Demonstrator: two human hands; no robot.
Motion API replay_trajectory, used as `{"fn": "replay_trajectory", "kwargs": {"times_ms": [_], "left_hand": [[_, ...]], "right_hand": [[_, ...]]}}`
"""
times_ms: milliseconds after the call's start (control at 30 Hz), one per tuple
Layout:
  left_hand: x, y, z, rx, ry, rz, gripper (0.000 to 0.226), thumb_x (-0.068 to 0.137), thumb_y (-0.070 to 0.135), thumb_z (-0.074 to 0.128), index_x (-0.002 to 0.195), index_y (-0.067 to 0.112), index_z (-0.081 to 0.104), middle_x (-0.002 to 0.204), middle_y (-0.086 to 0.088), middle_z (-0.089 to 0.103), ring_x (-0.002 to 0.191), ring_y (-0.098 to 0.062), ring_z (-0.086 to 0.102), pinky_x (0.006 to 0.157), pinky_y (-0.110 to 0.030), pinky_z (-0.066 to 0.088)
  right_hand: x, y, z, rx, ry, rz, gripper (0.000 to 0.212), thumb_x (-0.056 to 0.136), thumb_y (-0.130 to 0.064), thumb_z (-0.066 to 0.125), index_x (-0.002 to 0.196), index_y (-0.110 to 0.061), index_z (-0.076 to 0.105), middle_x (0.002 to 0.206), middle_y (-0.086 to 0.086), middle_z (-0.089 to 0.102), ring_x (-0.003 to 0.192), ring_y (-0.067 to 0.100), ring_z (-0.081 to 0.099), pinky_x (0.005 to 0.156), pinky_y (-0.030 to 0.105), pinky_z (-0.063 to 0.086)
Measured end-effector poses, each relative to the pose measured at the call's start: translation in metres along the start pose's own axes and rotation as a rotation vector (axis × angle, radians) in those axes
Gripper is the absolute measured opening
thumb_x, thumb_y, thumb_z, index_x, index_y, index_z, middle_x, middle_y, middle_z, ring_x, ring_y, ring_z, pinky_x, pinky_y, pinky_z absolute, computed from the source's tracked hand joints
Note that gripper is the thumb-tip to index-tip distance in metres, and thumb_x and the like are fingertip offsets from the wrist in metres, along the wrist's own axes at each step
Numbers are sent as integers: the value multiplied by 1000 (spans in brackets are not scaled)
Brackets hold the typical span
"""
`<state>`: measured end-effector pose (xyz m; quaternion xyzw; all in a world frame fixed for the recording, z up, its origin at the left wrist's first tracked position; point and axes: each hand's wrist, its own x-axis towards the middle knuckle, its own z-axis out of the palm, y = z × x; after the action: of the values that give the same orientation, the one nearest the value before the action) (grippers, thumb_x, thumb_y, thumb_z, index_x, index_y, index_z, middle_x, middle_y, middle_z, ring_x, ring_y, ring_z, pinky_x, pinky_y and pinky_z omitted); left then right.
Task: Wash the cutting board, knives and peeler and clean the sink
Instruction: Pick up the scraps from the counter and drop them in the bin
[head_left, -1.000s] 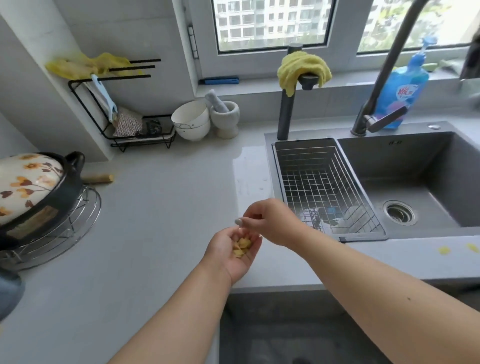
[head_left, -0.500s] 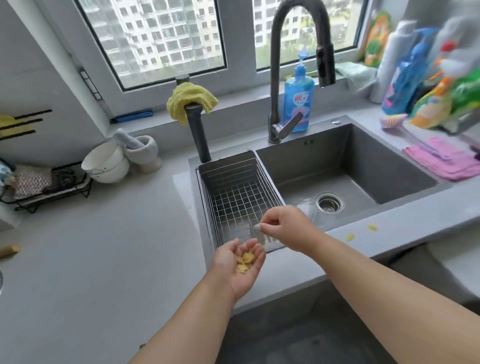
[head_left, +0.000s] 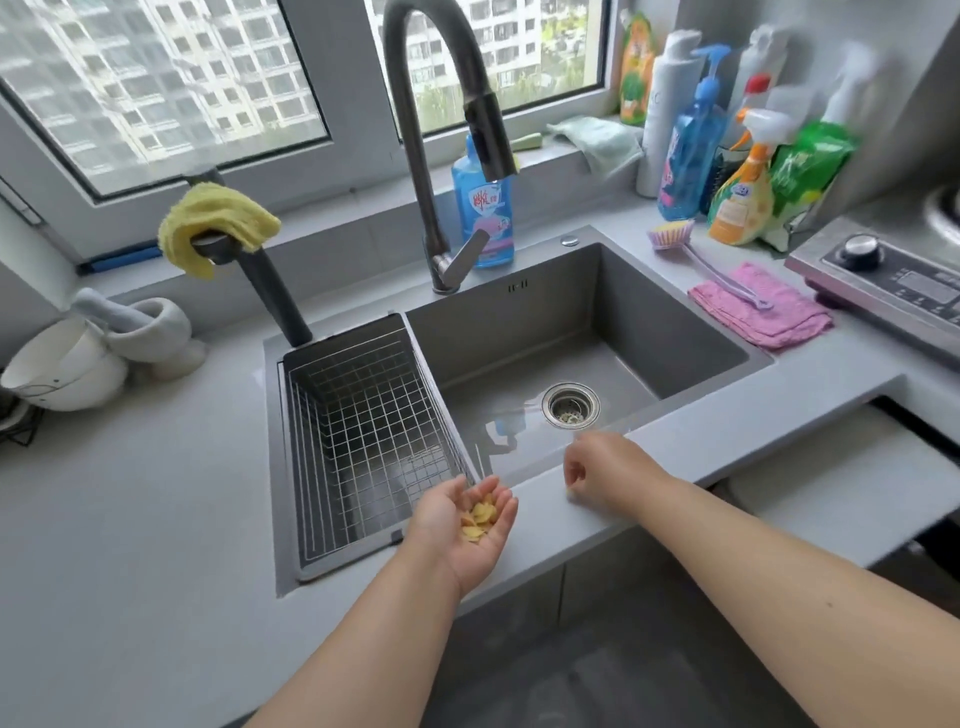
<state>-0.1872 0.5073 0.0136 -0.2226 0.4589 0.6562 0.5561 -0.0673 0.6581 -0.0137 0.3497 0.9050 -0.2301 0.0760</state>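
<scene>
The left hand (head_left: 470, 525) lies palm up and cupped, its fingers relaxed, over the near bench (head_left: 156, 519) edge, carrying a small heap of yellow peel scraps (head_left: 480, 517). Just to its right, the right hand (head_left: 597, 467) curls down onto the front rim of the sink (head_left: 675, 332), fingertips drawn together as if pinching a scrap there, though whether it has one I cannot tell. To do this gathering well, it seems best to keep the cupped palm level and close beside the picking hand, so each scrap travels a short way and none drops into the basin. Just beyond the left hand the wire basket (head_left: 363, 431) sits in the sink's left part; beyond the right hand is the drain strainer (head_left: 570, 406), with bits caught in it that will likely need lifting out too. Farther off stand the faucet (head_left: 441, 156), the blue soap bottle (head_left: 483, 208), and, to the far right, a pink brush (head_left: 691, 249) on a pink cloth (head_left: 763, 312). No cutting board, knives or peeler can be made out.
</scene>
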Motion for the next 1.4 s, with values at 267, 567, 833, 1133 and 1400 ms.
{"fn": "replay_trajectory", "kwargs": {"times_ms": [267, 567, 833, 1133, 1400], "left_hand": [[12, -17, 22, 93, 41, -1, 41, 102, 22, 38, 98, -11, 60, 81, -21, 59, 73, -29, 60, 70, -38, 55], [24, -27, 37, -20, -107, -62, 28, 98, 11, 38, 86, -6, 58, 73, -15, 59, 64, -22, 59, 67, -30, 57], [20, -27, 40, 55, -5, -37, 38, 101, 20, 39, 88, -7, 62, 76, -16, 58, 71, -24, 59, 72, -33, 57], [23, -38, 52, 91, 25, -45, 37, 101, 18, 39, 86, -9, 61, 77, -18, 57, 73, -26, 58, 77, -36, 52], [25, -53, 76, 165, -35, -89, 33, 100, 16, 40, 97, -9, 62, 82, -20, 61, 78, -27, 62, 73, -38, 57]], "right_hand": [[-11, -17, -22, 301, 110, -153, 10, 85, -21, 68, 77, -24, 62, 74, -12, 59, 71, 5, 55, 67, 20, 40], [-24, -20, -31, 304, 125, -228, 13, 87, -22, 66, 96, -20, 75, 93, -4, 71, 88, 10, 62, 83, 28, 50], [-1, 54, -21, 157, 114, 290, 16, 81, -30, 71, 95, -22, 69, 100, -2, 68, 96, 19, 62, 77, 25, 44], [7, 44, -4, -39, 102, 166, 15, 89, -13, 53, 96, -12, 67, 103, 9, 67, 96, 28, 62, 78, 28, 47], [-31, 27, -39, 456, 192, -52, 6, 87, -23, 67, 85, -18, 66, 80, -5, 65, 74, 11, 62, 65, 18, 49]]}}
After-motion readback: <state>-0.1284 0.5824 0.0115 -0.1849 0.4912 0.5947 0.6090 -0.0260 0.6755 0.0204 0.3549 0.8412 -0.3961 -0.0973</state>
